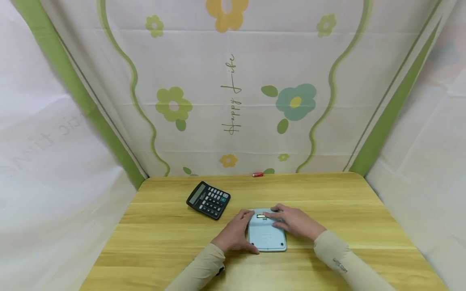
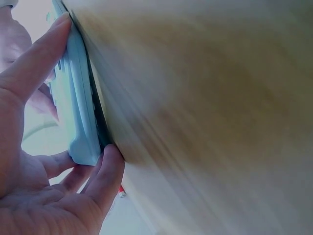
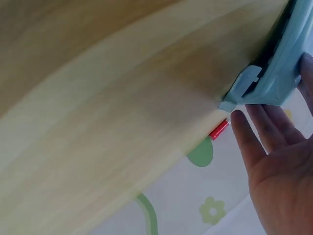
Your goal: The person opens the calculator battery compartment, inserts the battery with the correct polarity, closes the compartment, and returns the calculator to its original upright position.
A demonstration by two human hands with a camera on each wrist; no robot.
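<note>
A light blue calculator (image 1: pixel 267 237) lies face down on the wooden table. Near the top of its back is a small battery slot (image 1: pixel 261 216) with something shiny inside. My left hand (image 1: pixel 236 233) grips the calculator's left side, thumb at the near edge and fingers at the far corner. Over the upper right part reaches my right hand (image 1: pixel 296 221), its index fingertip touching beside the slot. In the right wrist view its fingers look fairly straight, close to a small light blue piece (image 3: pixel 240 87) at the calculator's edge; whether they touch that piece, I cannot tell.
A black calculator (image 1: pixel 209 200) lies face up, left of the blue one. At the table's back edge sits a small red battery (image 1: pixel 257 174). Behind the table (image 1: pixel 153 242) hangs a flowered curtain (image 1: pixel 204 141), with more cloth on both sides.
</note>
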